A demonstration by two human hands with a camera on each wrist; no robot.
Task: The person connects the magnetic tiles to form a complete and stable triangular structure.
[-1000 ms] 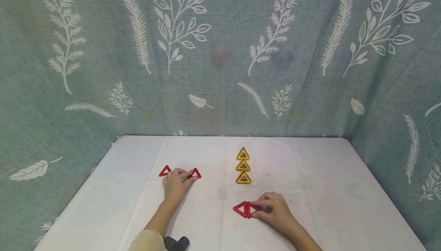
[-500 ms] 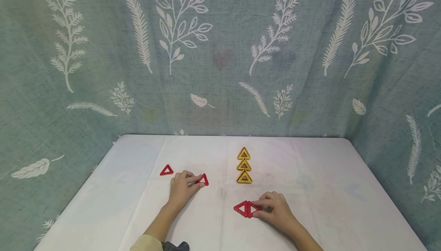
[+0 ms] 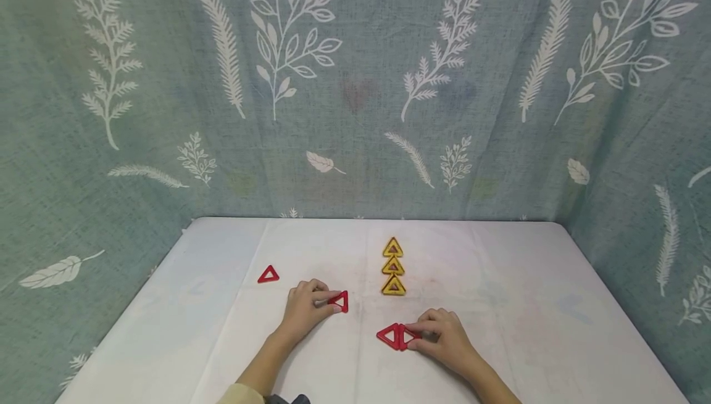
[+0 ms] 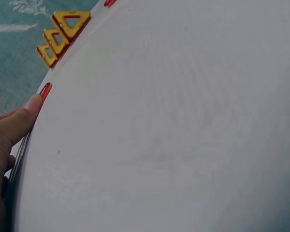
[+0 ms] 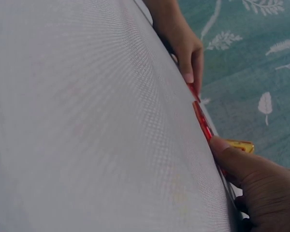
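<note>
My left hand (image 3: pixel 304 310) pinches a red triangle tile (image 3: pixel 346 301) with an open middle between thumb and fingers. Its thumb and the red edge show at the left of the left wrist view. To the right, my right hand (image 3: pixel 444 337) grips the right one of two red triangle tiles. The other, a left-pointing red tile (image 3: pixel 381 335), lies base to base against it. In the right wrist view, my right thumb (image 5: pixel 232 157) presses on the red tile, with the left hand (image 5: pixel 187 50) close beyond. The held tiles are partly hidden by fingers.
A lone red triangle tile (image 3: pixel 268 279) lies at the left. Several yellow triangle tiles (image 3: pixel 394 293) form a column, tip to base, behind the right hand. The white table (image 3: pixel 533 280) is backed by a leaf-patterned green curtain (image 3: pixel 355 132).
My left hand has drawn its red tile right and toward me, away from the lone red tile, and turned it. The right hand and its pair have stayed in place.
</note>
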